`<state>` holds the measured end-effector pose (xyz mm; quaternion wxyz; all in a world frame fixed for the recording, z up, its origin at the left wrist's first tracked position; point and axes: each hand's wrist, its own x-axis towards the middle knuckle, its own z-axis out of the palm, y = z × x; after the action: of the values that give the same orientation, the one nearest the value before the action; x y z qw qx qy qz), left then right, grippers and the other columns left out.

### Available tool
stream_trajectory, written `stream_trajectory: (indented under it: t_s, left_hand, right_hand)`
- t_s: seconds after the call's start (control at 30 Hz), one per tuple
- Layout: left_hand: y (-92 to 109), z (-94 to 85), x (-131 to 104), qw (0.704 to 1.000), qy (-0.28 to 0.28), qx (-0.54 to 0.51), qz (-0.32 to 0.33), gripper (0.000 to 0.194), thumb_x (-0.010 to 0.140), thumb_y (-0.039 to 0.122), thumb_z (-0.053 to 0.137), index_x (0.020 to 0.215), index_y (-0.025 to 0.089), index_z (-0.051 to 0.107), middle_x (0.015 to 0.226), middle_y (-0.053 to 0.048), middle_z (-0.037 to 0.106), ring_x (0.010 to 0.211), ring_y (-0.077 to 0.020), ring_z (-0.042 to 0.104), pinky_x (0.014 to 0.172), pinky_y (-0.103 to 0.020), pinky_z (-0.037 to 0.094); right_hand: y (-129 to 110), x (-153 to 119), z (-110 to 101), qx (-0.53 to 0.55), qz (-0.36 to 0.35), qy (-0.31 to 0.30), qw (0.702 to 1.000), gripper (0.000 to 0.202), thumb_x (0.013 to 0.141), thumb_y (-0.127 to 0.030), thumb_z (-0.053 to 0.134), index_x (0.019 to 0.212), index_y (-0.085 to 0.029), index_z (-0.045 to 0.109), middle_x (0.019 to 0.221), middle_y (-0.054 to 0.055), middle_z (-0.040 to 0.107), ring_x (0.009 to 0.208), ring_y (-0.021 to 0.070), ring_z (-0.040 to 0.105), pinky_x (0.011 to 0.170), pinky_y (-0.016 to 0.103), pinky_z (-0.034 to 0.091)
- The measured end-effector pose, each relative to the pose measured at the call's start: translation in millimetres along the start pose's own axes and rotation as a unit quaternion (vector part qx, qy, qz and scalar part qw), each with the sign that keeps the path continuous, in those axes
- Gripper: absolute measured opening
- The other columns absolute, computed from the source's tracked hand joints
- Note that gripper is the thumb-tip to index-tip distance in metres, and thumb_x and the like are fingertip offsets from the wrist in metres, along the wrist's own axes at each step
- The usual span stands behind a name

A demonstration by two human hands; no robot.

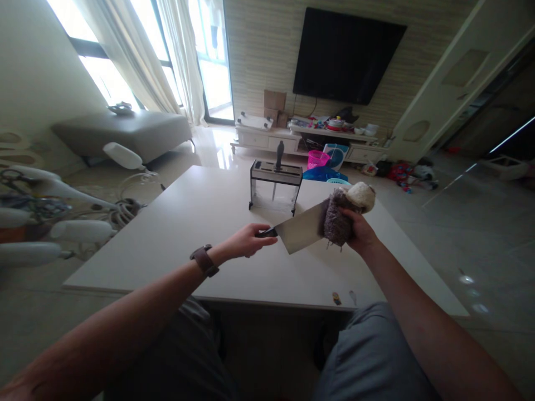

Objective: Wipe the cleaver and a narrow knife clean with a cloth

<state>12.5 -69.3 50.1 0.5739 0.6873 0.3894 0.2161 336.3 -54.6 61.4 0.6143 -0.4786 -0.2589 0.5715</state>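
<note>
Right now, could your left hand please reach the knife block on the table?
Probably not freely: the left hand grips the cleaver, though the table before the knife block looks bare.

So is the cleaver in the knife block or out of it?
Out. The left hand holds the cleaver by its handle above the table, while the right hand presses a cloth to its blade. The knife block stands behind.

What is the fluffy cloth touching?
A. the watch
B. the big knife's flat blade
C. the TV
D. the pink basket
B: the right hand presses the fluffy cloth against the flat blade of the big knife, while the left hand grips its black handle above the white table.
</note>
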Motion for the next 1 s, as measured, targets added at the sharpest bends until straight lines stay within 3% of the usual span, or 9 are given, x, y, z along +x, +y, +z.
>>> stream_trajectory:
  t_s: [0.17, 0.4, 0.5, 0.6, 0.77, 1.0]
  left_hand:
    - [-1.9, -26.2, -2.6, 0.999, -0.022, 0.028, -0.008, 0.045, 0.086, 0.056, 0.072, 0.102, 0.015, 0.071, 0.052, 0.007, 0.045, 0.04, -0.0087, 0.04, 0.037, -0.019, 0.033]
    - [-4.1, -24.7, -0.2, 1.0, -0.015, 0.005, -0.005, 0.04, 0.086, 0.055, 0.072, 0.096, 0.016, 0.07, 0.056, 0.006, 0.048, 0.04, -0.0074, 0.041, 0.038, -0.019, 0.032]
    - [-0.3, -19.3, 0.9, 1.0, -0.005, -0.012, -0.001, 0.039, 0.087, 0.054, 0.071, 0.094, 0.015, 0.07, 0.057, 0.005, 0.05, 0.041, -0.0068, 0.041, 0.038, -0.019, 0.03]
    - [1.9, -14.3, 0.3, 1.0, 0.008, -0.029, -0.001, 0.04, 0.087, 0.054, 0.071, 0.094, 0.015, 0.07, 0.056, 0.004, 0.049, 0.04, -0.0067, 0.04, 0.036, -0.018, 0.027]
    - [3.6, -9.0, -2.6, 0.997, 0.036, -0.066, -0.025, 0.044, 0.087, 0.055, 0.07, 0.095, 0.012, 0.071, 0.059, 0.004, 0.05, 0.04, -0.006, 0.039, 0.036, -0.018, 0.027]
    - [-1.2, 4.2, -1.2, 0.978, 0.104, -0.176, -0.027, 0.04, 0.088, 0.052, 0.068, 0.097, 0.013, 0.067, 0.056, 0.007, 0.045, 0.038, -0.0052, 0.036, 0.036, -0.018, 0.028]
  right_hand:
    - [13.4, -5.7, 3.5, -0.106, -0.002, -0.07, 0.992, 0.043, 0.056, -0.007, 0.086, 0.097, -0.015, 0.077, 0.085, 0.008, 0.081, 0.069, 0.0225, 0.076, 0.064, 0.032, 0.063]
    - [23.7, -4.2, 16.6, -0.062, -0.081, -0.003, 0.995, 0.043, 0.048, -0.007, 0.088, 0.09, -0.013, 0.079, 0.082, 0.004, 0.081, 0.071, 0.0221, 0.076, 0.07, 0.033, 0.063]
    - [21.8, -1.2, 20.8, -0.001, -0.11, 0.036, 0.993, 0.038, 0.052, -0.005, 0.084, 0.088, -0.015, 0.078, 0.083, 0.003, 0.081, 0.073, 0.0208, 0.076, 0.07, 0.032, 0.065]
    - [21.4, 1.3, 21.0, 0.065, -0.09, 0.063, 0.992, 0.031, 0.061, -0.01, 0.079, 0.091, -0.016, 0.076, 0.084, 0.003, 0.081, 0.071, 0.0194, 0.076, 0.068, 0.032, 0.066]
    - [21.8, 0.4, 18.0, 0.087, -0.023, 0.036, 0.995, 0.022, 0.072, -0.018, 0.076, 0.094, -0.018, 0.073, 0.08, 0.001, 0.08, 0.067, 0.0173, 0.074, 0.068, 0.03, 0.066]
    - [21.2, -5.1, 23.7, 0.107, -0.032, 0.039, 0.993, 0.02, 0.076, -0.02, 0.076, 0.096, -0.022, 0.073, 0.083, -0.001, 0.081, 0.071, 0.0174, 0.076, 0.069, 0.03, 0.067]
